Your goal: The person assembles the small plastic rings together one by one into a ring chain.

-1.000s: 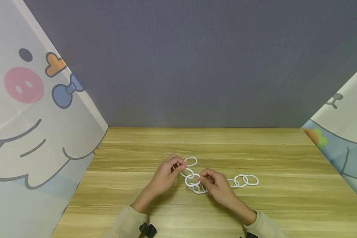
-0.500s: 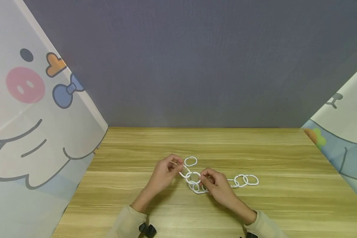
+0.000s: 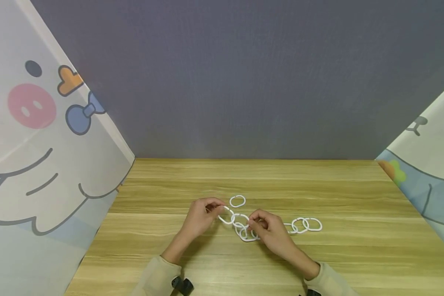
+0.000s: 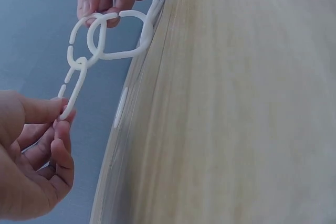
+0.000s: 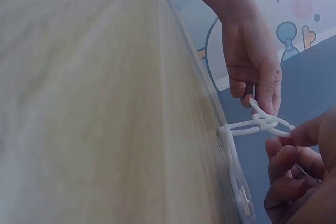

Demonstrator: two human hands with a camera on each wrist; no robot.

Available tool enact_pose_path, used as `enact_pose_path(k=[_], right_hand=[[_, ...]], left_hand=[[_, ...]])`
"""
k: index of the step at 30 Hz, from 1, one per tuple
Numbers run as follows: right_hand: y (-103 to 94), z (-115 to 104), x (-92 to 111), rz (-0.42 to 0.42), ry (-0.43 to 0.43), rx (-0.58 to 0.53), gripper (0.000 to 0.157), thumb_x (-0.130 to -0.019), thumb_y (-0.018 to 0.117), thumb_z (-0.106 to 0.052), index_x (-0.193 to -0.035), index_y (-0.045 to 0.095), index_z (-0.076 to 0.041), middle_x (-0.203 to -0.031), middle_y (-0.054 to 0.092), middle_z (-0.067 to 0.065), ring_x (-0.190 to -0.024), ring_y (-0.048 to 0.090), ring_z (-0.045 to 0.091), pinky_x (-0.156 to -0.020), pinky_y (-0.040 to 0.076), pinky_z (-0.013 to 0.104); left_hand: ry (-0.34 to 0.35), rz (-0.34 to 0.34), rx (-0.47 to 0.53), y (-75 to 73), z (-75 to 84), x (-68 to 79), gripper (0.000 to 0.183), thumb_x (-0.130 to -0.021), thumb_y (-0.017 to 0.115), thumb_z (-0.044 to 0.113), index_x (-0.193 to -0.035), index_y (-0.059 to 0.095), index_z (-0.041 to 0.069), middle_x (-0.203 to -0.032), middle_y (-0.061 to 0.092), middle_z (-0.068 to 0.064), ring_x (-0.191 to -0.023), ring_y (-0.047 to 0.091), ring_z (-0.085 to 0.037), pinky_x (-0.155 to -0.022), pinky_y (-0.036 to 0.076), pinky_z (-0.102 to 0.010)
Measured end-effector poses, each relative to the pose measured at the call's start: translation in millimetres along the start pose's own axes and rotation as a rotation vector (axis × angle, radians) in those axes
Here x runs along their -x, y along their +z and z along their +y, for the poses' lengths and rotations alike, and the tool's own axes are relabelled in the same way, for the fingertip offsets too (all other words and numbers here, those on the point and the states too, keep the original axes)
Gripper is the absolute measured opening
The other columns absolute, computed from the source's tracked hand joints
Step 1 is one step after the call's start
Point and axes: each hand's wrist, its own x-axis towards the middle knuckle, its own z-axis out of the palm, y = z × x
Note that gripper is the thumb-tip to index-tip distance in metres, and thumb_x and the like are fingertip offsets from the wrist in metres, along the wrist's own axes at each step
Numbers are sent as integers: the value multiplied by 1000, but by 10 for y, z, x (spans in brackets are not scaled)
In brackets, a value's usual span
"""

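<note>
A chain of white plastic C-shaped links (image 3: 314,229) crosses the table from the centre to the right. My left hand (image 3: 201,218) pinches its left end link (image 4: 80,85) between thumb and fingertips. Just right of it, my right hand (image 3: 274,235) pinches the neighbouring link (image 4: 103,40). Both of these links are raised off the table, as the left wrist view shows. In the right wrist view several further links (image 5: 231,161) trail down onto the tabletop. Part of the chain is hidden under my right hand. Beyond the hands lies a single loose white link (image 3: 237,206).
The wooden table (image 3: 151,263) runs back to a grey partition (image 3: 244,82). Printed cartoon panels stand at the left (image 3: 7,148) and right (image 3: 422,164). A black strap device (image 3: 183,285) sits at the left sleeve.
My left hand has moved left and slightly down, drawing the end link away from the loose link and outward. My right hand and the chain's right part stay in place.
</note>
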Motion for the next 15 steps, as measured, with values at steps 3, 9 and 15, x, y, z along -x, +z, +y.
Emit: enact_pose_path(k=[3,9,15], right_hand=[[1,-12,7,-2,-13,29,4,-104,74,-4,-101,76,-6,-82,72,6,-57,47,0,-49,37,19],[5,-2,0,-22,12,73,6,-100,80,-7,-100,78,-13,-82,71,-1,-59,50,1,-50,40,19],[-1,27,-3,-31,4,68,7,-100,80,-7,-101,78,-13,-80,69,-2,-57,49,0,-48,39,20]], left_hand=[[-24,18,27,1,15,1,9,-101,79,2,-102,85,9,-89,78,-3,-80,66,-11,-76,56,-25],[-34,34,97,16,35,-9,6,-101,79,1,-105,81,3,-90,79,-8,-81,69,-13,-77,57,-24],[-34,30,135,30,70,-9,6,-101,78,0,-107,79,0,-91,78,-4,-81,70,-12,-78,58,-24]])
